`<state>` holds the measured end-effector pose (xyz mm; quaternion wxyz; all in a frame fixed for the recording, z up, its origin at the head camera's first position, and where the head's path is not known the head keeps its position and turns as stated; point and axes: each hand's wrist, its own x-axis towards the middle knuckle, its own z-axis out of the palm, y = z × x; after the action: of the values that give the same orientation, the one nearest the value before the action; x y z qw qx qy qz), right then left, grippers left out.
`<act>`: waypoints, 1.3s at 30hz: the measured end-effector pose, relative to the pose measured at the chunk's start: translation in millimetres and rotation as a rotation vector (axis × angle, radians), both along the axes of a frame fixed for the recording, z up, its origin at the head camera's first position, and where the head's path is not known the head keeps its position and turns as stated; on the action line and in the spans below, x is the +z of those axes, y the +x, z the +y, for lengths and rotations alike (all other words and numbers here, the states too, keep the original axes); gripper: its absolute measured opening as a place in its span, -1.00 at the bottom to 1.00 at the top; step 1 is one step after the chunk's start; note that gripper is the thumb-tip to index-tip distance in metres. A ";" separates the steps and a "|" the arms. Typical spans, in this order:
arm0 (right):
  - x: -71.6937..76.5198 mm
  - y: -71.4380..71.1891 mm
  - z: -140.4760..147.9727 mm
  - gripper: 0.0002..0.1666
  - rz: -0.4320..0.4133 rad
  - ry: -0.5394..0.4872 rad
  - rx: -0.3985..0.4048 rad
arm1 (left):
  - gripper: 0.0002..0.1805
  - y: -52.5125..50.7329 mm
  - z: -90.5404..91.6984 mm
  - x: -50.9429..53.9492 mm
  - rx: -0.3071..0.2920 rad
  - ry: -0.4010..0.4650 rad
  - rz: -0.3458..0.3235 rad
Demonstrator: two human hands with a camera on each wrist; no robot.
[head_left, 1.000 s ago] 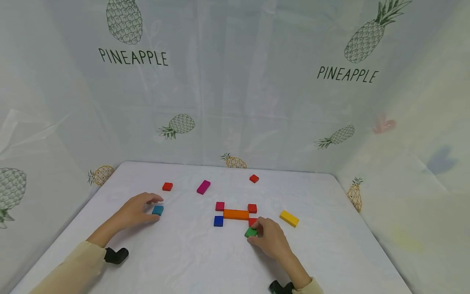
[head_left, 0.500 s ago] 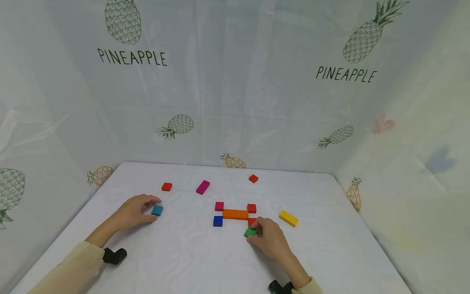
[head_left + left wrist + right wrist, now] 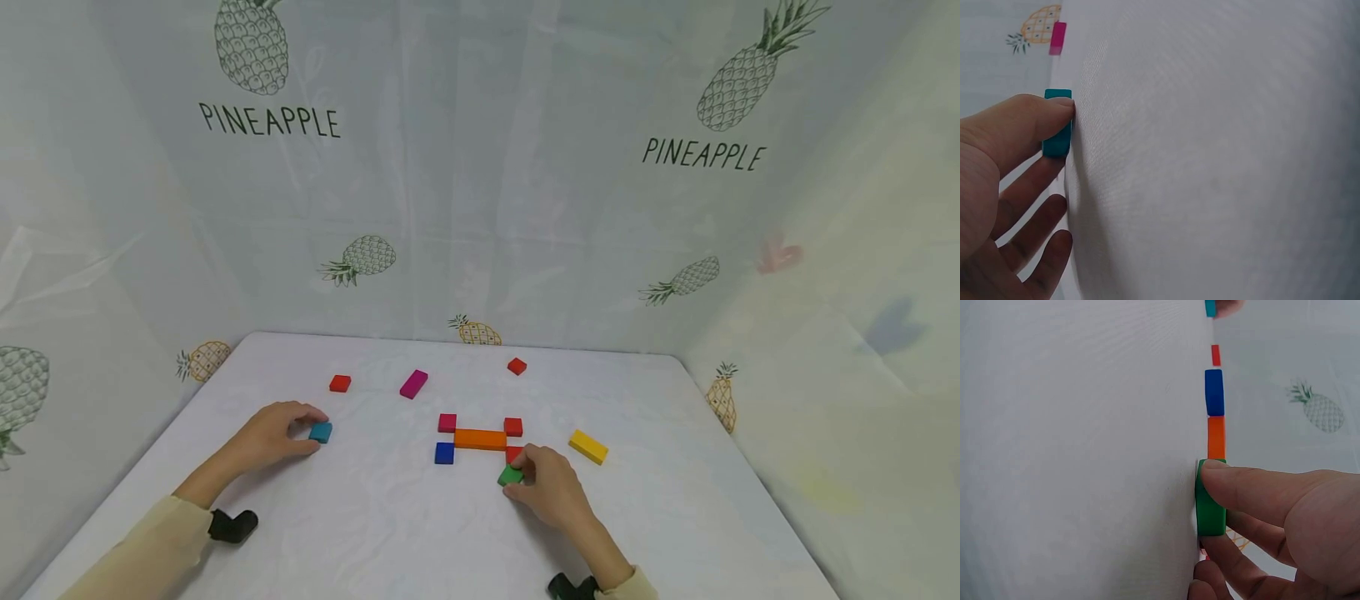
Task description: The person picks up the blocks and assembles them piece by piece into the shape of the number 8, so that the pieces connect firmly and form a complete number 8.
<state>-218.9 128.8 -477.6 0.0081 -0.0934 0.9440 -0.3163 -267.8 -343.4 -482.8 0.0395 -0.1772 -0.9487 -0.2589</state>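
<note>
At the left, my left hand holds a teal block between thumb and forefinger on the white cloth. In the left wrist view the thumb covers part of the teal block, with the other fingers spread below. My right hand pinches a green block just in front of a red block, which it partly hides. The right wrist view shows the thumb on the green block. An orange bar lies between the red block and a blue block.
Behind the bar's ends lie a pink block and a red block. A yellow bar is to the right. Farther back are a magenta bar and two red blocks.
My left hand's thumb and forefinger have drawn in on the teal block, the forefinger coming down to its far edge. The right hand and the green block have barely moved.
</note>
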 end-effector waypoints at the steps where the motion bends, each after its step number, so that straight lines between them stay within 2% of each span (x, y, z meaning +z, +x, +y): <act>1: -0.1 0.0 -0.1 -0.64 0.000 0.000 -0.001 | -0.58 0.5 0.1 0.3 0.001 0.003 -0.003; 20: -0.5 1.3 -0.2 -0.65 0.006 -0.008 0.000 | -0.64 6.9 4.7 0.3 0.068 0.023 -0.027; 27: -0.8 0.2 0.2 -0.65 0.009 -0.008 0.002 | -0.60 12.7 14.4 3.3 0.073 0.048 -0.029; 30: -1.1 0.0 0.1 -0.65 0.009 -0.003 0.005 | -0.61 13.8 18.6 1.3 0.095 0.050 -0.034; 39: -1.3 -0.8 0.7 -0.65 0.001 -0.004 0.005 | -0.61 18.0 31.5 -2.4 0.105 0.065 -0.025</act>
<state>-219.7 129.4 -478.9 0.0081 -0.0963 0.9431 -0.3182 -249.8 -311.9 -485.2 0.0469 -0.1225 -0.9482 -0.2892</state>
